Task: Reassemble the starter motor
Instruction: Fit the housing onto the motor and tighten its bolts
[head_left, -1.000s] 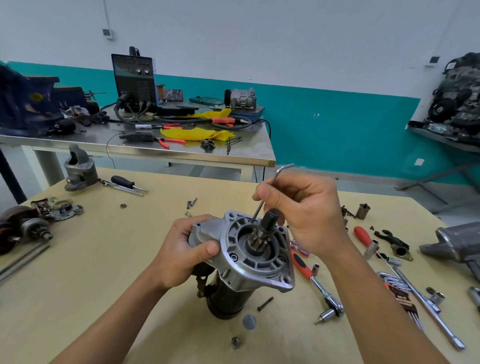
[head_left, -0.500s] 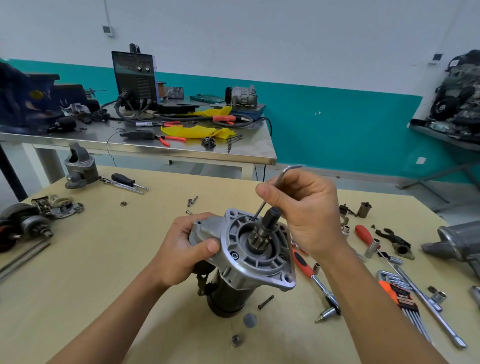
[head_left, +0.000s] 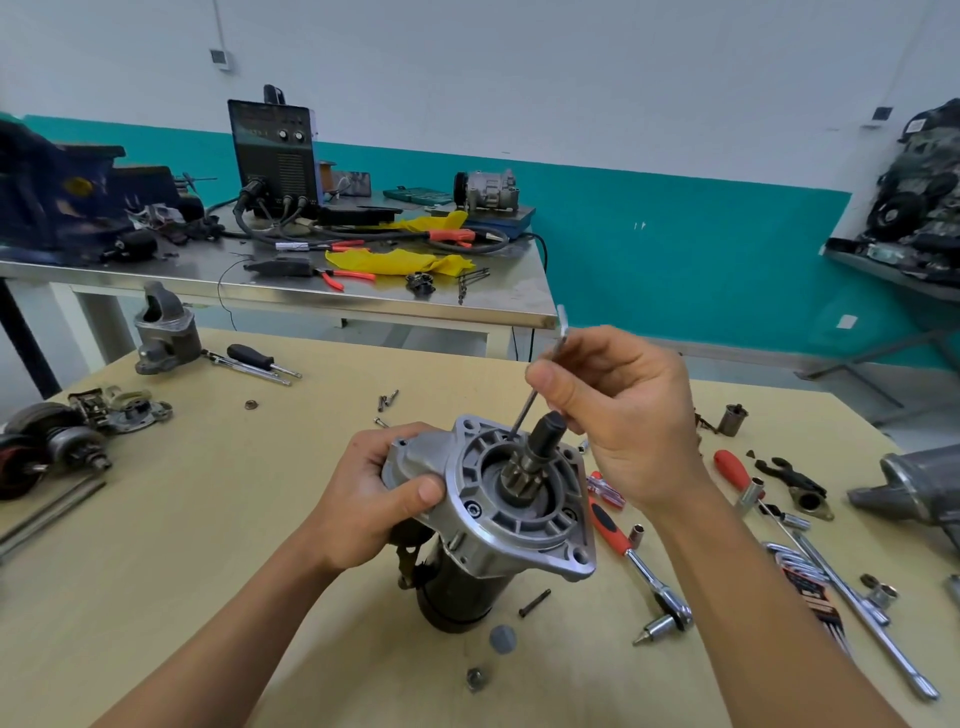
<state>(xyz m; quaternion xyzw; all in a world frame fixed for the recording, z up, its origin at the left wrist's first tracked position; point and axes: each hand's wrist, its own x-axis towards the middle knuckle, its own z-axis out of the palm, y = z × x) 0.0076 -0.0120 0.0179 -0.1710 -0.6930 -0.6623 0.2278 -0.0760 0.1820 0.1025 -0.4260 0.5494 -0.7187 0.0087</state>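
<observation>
So the starter motor (head_left: 488, 525) is standing on its dark end on the wooden bench (head_left: 171, 561), flange face tilted up toward the camera. Left hand (head_left: 374, 493) is wrapped around the silver nose housing, and the right hand (head_left: 618, 415) is pinching a hex key (head_left: 524, 410) with its tip down beside the pinion shaft (head_left: 540, 447). A ratchet (head_left: 639, 566) lies just right of it.

We see a tan surface (head_left: 171, 545) carrying the upright starter motor (head_left: 488, 525), a ratchet (head_left: 641, 566) near its right edge, a screwdriver (head_left: 260, 358) toward its far edge.
</observation>
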